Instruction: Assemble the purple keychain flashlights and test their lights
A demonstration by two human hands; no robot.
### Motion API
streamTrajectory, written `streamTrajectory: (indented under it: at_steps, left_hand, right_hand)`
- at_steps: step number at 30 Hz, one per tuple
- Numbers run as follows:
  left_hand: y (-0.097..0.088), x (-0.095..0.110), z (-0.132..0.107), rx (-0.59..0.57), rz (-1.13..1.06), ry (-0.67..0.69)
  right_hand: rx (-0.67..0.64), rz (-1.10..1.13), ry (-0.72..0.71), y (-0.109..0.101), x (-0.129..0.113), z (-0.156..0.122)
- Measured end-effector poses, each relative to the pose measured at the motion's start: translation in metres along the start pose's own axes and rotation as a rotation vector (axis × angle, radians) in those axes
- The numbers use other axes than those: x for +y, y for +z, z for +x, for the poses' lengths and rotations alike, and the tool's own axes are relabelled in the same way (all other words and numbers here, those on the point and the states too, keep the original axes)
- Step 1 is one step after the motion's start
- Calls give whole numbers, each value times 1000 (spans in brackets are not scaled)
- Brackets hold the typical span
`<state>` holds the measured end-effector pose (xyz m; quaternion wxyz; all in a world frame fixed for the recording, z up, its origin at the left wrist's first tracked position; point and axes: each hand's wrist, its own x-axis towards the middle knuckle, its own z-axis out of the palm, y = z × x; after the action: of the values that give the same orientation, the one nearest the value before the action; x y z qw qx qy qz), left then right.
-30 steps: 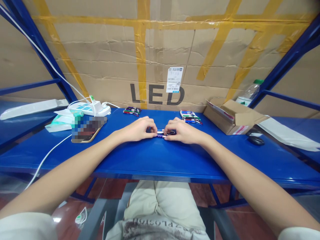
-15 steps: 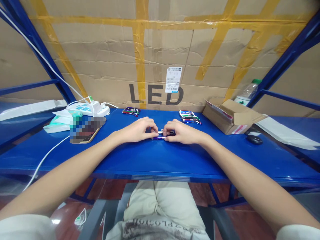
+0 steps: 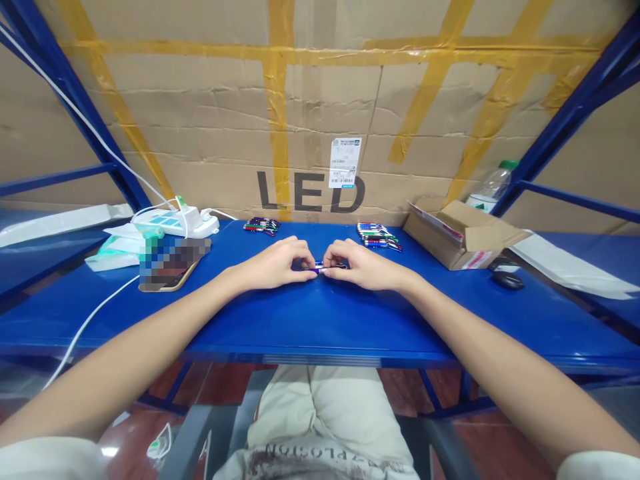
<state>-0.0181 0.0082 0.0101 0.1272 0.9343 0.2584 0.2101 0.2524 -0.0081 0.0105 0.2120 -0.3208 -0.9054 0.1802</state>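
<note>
- Head view shows the left hand [image 3: 277,261] and the right hand [image 3: 361,264] meeting at the middle of the blue table [image 3: 310,320], fingers curled inward toward each other.
- Both hands pinch the ends of a small purple-and-silver keychain light [image 3: 319,269], which lies level between the fingertips, just above or on the table surface; which of the two cannot be told.
- Left fingertips close on the left end of the piece, right fingertips on the right end, where a dark ring or clip seems to sit; the detail is too small to be sure.
- Judged from this, one piece is in hand mid-handling, neither laid down nor added to a pile.
- Beyond the left hand, near the back edge, lies a small pile of keychain lights [image 3: 261,226], few in number.
- Beyond the right hand lies a larger pile of keychain lights [image 3: 379,235] in mixed colours, set in a rough row.
- Which pile is finished and which is waiting cannot be told from this view, so the share done stays uncertain.
- Further right stands an open cardboard box [image 3: 465,233], its inside hidden, with a plastic bottle [image 3: 489,187] behind it and a dark computer mouse [image 3: 507,280] beside it.
- Far left sit a white power strip [image 3: 175,220], a tissue pack [image 3: 116,245] and a phone [image 3: 170,267].
- A large cardboard sheet [image 3: 310,120] marked LED closes off the back.
</note>
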Motion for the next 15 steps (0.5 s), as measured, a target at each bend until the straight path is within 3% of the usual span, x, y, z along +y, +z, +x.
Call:
streamTrajectory:
  at_steps: [15]
  left_hand:
    - [-1,-2,0,73,30,-42]
  right_hand:
    - [-56,376,149,2,6,2]
